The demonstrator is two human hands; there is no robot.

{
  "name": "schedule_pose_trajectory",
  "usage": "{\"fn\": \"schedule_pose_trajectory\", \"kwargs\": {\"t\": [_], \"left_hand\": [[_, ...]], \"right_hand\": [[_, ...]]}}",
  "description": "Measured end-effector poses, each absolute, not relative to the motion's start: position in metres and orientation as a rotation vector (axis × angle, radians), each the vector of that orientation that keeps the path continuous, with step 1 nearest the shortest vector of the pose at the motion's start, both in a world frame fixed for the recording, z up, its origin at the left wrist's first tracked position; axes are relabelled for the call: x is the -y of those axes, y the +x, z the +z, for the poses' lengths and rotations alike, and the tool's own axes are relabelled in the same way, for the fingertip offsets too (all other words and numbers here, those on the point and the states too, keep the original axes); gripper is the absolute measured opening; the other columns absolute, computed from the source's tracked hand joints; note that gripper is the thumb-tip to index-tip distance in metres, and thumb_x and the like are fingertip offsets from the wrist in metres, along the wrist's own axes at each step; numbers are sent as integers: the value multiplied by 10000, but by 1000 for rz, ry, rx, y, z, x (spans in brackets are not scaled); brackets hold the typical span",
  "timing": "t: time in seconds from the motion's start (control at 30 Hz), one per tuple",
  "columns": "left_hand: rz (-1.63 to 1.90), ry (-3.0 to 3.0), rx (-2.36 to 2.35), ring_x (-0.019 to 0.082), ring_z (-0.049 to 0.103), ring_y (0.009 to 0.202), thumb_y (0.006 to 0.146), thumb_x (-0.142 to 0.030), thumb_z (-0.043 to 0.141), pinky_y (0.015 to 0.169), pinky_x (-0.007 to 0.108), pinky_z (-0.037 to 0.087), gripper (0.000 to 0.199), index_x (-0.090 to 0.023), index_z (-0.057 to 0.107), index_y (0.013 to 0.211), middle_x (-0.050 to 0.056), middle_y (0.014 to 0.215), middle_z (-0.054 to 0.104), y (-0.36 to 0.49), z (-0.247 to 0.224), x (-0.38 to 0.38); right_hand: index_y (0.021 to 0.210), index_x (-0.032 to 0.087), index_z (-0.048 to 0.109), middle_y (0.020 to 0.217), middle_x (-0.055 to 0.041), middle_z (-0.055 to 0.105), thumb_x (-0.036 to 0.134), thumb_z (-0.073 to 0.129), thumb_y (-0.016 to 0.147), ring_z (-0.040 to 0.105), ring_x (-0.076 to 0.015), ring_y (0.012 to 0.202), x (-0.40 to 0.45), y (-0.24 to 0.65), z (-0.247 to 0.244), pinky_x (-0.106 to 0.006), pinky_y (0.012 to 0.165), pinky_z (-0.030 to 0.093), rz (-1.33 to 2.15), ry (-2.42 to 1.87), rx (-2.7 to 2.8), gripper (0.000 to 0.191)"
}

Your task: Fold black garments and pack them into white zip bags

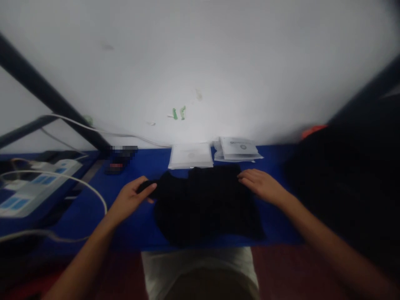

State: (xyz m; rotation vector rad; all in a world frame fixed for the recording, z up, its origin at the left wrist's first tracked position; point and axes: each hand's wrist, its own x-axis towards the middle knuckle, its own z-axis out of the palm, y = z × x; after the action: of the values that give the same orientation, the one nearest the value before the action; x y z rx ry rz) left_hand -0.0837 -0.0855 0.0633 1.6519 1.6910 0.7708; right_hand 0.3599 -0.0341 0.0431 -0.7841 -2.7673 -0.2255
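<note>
Left hand [134,193] pinches a black cloth [209,204] near the front edge of the surface [276,228]; right hand [259,183] touches the cloth's opposite side, grip unclear. Likely soft, light, best held by its edges.

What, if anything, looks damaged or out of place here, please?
Small green marks spot the white wall behind the packets, perhaps leftovers of something removed. At left, a white cable loops loosely across the power strip. The black cloth is too dark to check for damage.
</note>
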Motion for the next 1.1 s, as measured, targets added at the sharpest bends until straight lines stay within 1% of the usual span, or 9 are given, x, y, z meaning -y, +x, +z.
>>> {"fn": "schedule_pose_trajectory", "kwargs": {"t": [0.13, 0.23, 0.37, 0.47, 0.53, 0.67, 0.8, 0.93, 1.1], "left_hand": [[418, 1788, -1554, 177, 639, 590, 842, -553, 574, 591, 272, 492, 356, -217, 579, 725, -23, 669, 632, -92, 52, 96], [174, 1964, -1613, 234, 674, 727, 789, -568, 643, 667, 318, 519, 354, -247, 647, 937, 8, 806, 692, -92, 53, 99], [398, 2266, -1794, 322, 633, 1025, 806, -601, 630, 895, 448, 505, 573, -219, 563, 1228, 110, 1106, 654, -62, 64, 97], [500, 2495, -1436, 310, 547, 1195, 854, -501, 632, 1023, 450, 451, 514, -233, 536, 1282, 120, 1296, 561, -25, 61, 92], [456, 2575, -1215, 301, 509, 1253, 868, -382, 639, 1050, 448, 432, 440, -248, 545, 1277, 108, 1358, 530, -5, 54, 87], [370, 2609, -1113, 279, 591, 1135, 878, -177, 555, 967, 438, 463, 228, -224, 615, 1093, 91, 1201, 634, 11, 43, 79], [466, 2473, -1279, 237, 654, 925, 958, -268, 464, 821, 366, 491, 167, -236, 609, 1033, 52, 1000, 685, 5, 46, 66], [457, 2363, -1567, 226, 662, 792, 983, -379, 439, 663, 301, 463, 240, -220, 600, 905, 40, 847, 685, 5, 50, 40], [515, 2424, -1862, 269, 663, 865, 973, -465, 474, 730, 337, 464, 353, -177, 566, 1156, 81, 883, 674, 14, 46, 22]], "right_hand": [[1120, 152, 663, 1163, -160, 679, 48, 439, 914, 642, -275, 1073, 51, 384, 31, -456, 893, 542, -218, -860, 2726, 322], [1224, 169, 627, 1286, -154, 637, 7, 403, 888, 625, -267, 1145, 59, 391, 25, -472, 930, 542, -196, -950, 2742, 435], [1303, 201, 575, 1261, -125, 646, 17, 403, 881, 625, -238, 1139, 63, 391, 36, -452, 945, 543, 1, -1024, 2670, 491], [1313, 200, 559, 1217, -125, 649, 173, 502, 935, 623, -248, 1118, 63, 384, 46, -449, 952, 537, 167, -999, 2681, 384], [1323, 186, 551, 1232, -139, 635, 286, 582, 926, 616, -272, 1124, 64, 378, 49, -465, 957, 529, 206, -999, 2737, 410], [1313, 162, 550, 1243, -153, 622, 298, 623, 899, 607, -287, 1126, 64, 375, 46, -468, 953, 519, 201, -1003, 2785, 442], [1128, 164, 624, 1075, -123, 666, 198, 507, 933, 636, -253, 989, 55, 378, 44, -419, 862, 536, 146, -1007, 2723, 230], [1024, 173, 634, 936, -101, 670, 245, 482, 966, 644, -242, 881, 26, 369, 40, -365, 775, 531, 44, -1146, 2522, 178], [1119, 134, 615, 1066, -168, 651, 275, 499, 963, 630, -312, 983, 0, 343, 34, -416, 823, 525, -264, -1441, 2340, 239]]}}
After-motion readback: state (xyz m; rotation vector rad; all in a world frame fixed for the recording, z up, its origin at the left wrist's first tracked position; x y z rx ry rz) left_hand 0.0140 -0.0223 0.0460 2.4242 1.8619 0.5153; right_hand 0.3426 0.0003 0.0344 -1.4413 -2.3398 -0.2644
